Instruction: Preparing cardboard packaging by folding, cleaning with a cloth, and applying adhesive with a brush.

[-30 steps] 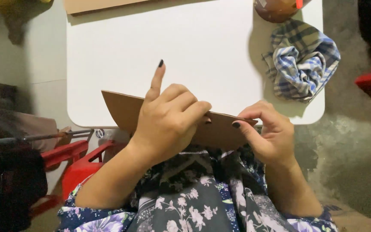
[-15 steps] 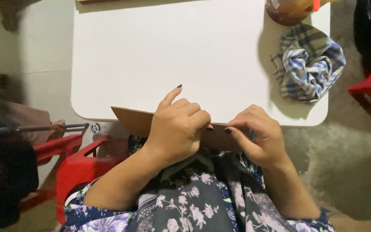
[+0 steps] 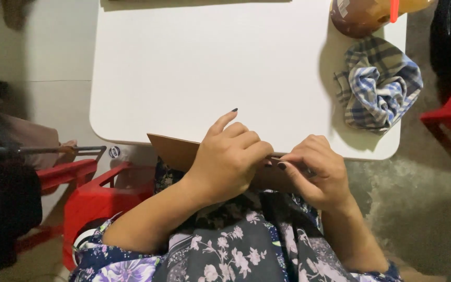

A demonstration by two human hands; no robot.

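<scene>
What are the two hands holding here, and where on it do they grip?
Both the left hand and right hand pinch the flat brown cardboard sheet along its upper edge, at the white table's near edge.

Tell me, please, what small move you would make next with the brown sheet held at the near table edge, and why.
Probably slide the pinching fingertips a little along the top edge of the brown sheet. The left hand and the right hand meet on that edge, fingertips almost touching, while the sheet's left part juts out free past the left hand, over the near rim of the white table.
</scene>
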